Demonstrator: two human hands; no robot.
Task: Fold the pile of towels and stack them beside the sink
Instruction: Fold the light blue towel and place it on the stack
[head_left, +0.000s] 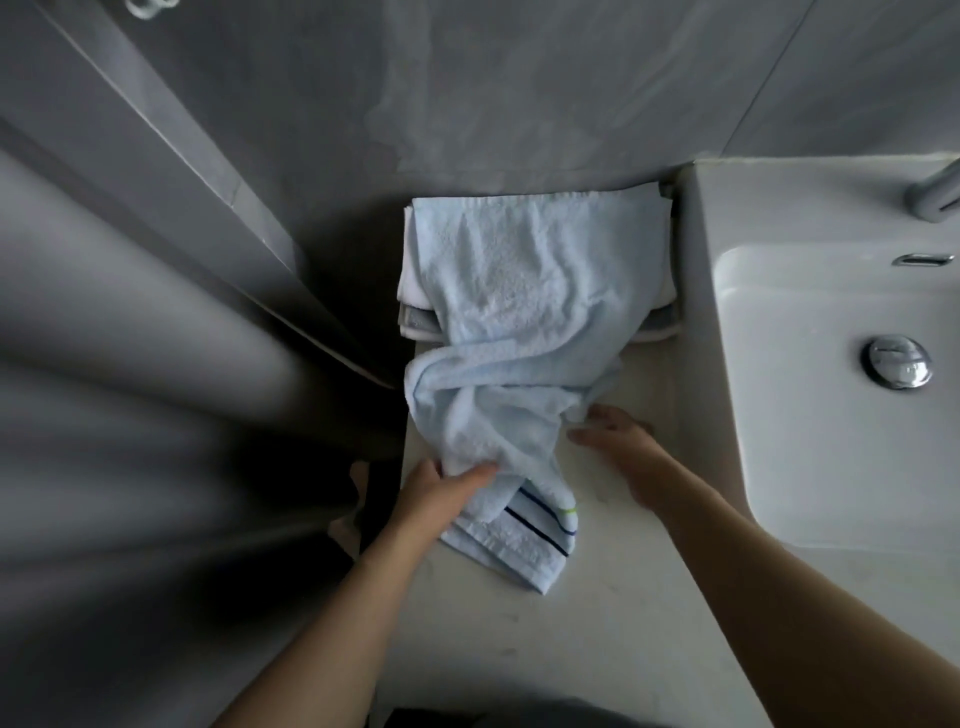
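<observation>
Pale blue terry towel with dark and green stripes at its hem (498, 364) sprawls from twelve o'clock down toward six, its upper half draped over the stack of folded white and grey towels (415, 317) against the grey tiled wall (467, 93), its lower half twisted and rumpled on the off-white stone counter (597, 623). Over at three o'clock sits the white ceramic sink (831, 364), so that stack is right beside it, where the job wants it. Left hand (441, 493) at seven o'clock pinches a bunch of the blue cloth, thumb on top; right hand (618, 441) at four o'clock touches the towel's right edge with fingertips, fingers loosely spread, not clearly gripping. By my read, several towels are folded and stacked, and this blue one is yet to be folded: it needs straightening, folding and squaring on top. No other loose towels show, so this could be the last
</observation>
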